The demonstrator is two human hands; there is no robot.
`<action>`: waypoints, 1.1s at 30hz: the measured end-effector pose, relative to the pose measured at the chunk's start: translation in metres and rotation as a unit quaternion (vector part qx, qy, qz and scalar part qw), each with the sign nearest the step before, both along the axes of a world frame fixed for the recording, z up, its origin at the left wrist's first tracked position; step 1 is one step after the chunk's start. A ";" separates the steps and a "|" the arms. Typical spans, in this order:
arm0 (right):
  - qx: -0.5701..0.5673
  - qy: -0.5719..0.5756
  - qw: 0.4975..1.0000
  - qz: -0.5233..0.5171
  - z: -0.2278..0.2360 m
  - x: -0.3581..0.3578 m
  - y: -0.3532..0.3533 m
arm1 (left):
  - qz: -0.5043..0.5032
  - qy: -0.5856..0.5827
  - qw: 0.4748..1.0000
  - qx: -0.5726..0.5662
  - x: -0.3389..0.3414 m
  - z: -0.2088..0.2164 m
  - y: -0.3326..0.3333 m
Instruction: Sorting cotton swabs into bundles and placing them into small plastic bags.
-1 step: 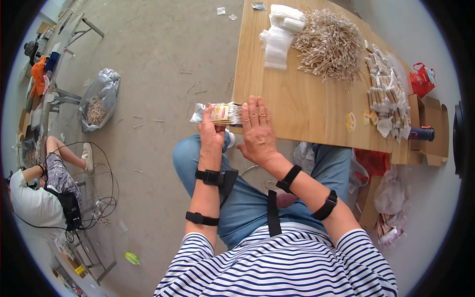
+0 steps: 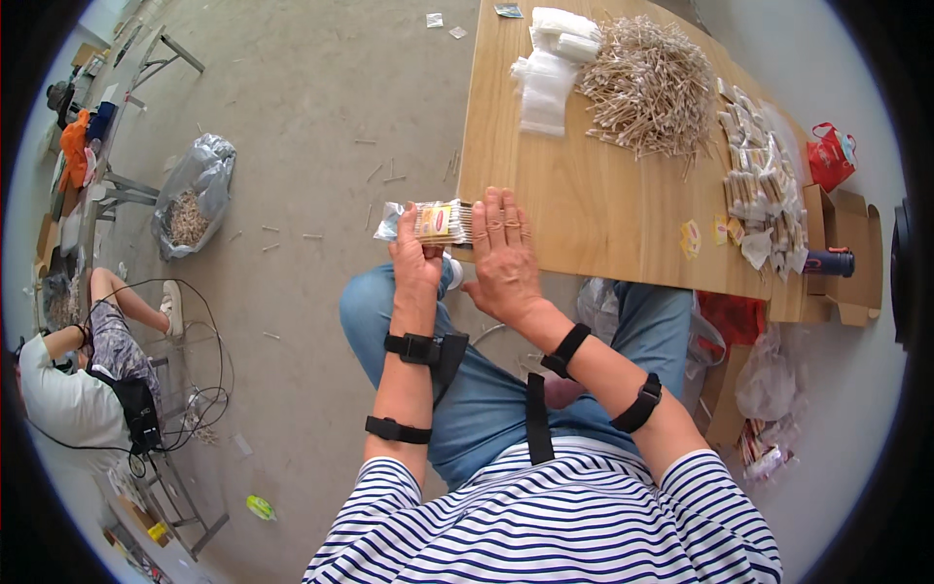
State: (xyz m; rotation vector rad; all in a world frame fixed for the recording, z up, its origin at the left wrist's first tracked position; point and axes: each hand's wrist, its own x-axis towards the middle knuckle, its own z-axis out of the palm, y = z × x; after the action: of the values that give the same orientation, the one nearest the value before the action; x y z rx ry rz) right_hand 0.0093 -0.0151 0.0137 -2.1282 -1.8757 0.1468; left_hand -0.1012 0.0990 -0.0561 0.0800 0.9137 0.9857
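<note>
Left hand [image 2: 415, 259]: I see its fingers clamped on the swab pack [image 2: 440, 224].
Right hand [image 2: 505, 258]: flat, its fingers straight and side by side, the thumb apart, at the pack's right end.
Swab pack: at the near left corner of the counter [image 2: 574, 219].
Far side: I see a swab heap [image 2: 647, 86], with clear bags [image 2: 543, 95] beside it.

Yellow-labelled swab packet [image 2: 440, 223], crosswise
</note>
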 end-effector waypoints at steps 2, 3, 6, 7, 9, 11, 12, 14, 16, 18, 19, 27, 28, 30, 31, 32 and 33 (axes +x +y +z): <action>0.003 -0.003 1.000 0.000 0.000 -0.009 0.008 | 0.008 0.003 1.000 0.007 0.001 0.002 -0.001; 0.003 0.006 1.000 -0.003 0.001 -0.013 0.010 | 0.017 0.006 1.000 0.024 0.000 0.001 -0.001; -0.002 0.021 1.000 -0.013 0.004 -0.018 0.014 | 0.034 0.029 0.997 0.056 0.003 0.007 -0.004; -0.006 0.027 0.999 -0.020 0.004 -0.018 0.015 | 0.043 0.050 0.995 0.071 0.005 0.011 -0.005; -0.006 0.029 0.999 -0.023 0.003 -0.018 0.015 | 0.053 0.072 0.991 0.101 0.006 0.015 -0.007; -0.007 0.031 0.999 -0.025 0.001 -0.018 0.015 | 0.062 0.095 0.985 0.130 0.007 0.018 -0.008; 0.008 0.042 0.999 -0.025 0.000 -0.017 0.015 | 0.072 0.097 0.981 0.149 0.008 0.020 -0.009; 0.023 0.053 0.998 -0.025 -0.001 -0.016 0.014 | 0.081 0.100 0.977 0.168 0.007 0.021 -0.009; 0.028 0.080 0.996 -0.024 0.001 -0.013 0.013 | 0.084 0.115 0.971 0.192 0.006 0.019 -0.009; 0.019 0.076 0.996 -0.049 0.007 -0.005 0.004 | 0.082 0.119 0.969 0.202 0.008 0.026 -0.011; 0.011 0.071 0.995 -0.074 0.009 0.000 -0.001 | 0.081 0.124 0.966 0.211 0.009 0.029 -0.012; -0.041 -0.012 0.991 -0.124 0.003 -0.010 -0.002 | 0.084 0.178 0.941 0.276 0.008 0.025 -0.008; -0.050 -0.010 0.991 -0.120 0.003 -0.012 0.002 | 0.087 0.185 0.939 0.276 0.010 0.027 -0.008; -0.053 -0.017 0.991 -0.122 0.002 -0.016 0.006 | 0.081 0.191 0.936 0.284 0.008 0.029 -0.008; -0.055 -0.024 0.991 -0.123 0.002 -0.018 0.008 | 0.074 0.197 0.933 0.291 0.008 0.030 -0.008; -0.055 -0.023 0.991 -0.123 0.002 -0.020 0.010 | 0.074 0.197 0.933 0.291 0.007 0.029 -0.008; -0.046 -0.011 0.992 -0.115 0.001 -0.022 0.012 | 0.072 0.195 0.931 0.299 0.007 0.029 -0.008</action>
State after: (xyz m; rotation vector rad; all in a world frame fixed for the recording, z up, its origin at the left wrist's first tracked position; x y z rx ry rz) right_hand -0.0125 -0.0036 0.0149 -2.3979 -1.6499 0.1621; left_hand -0.0944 0.0907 -0.0273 0.7562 0.9559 1.3925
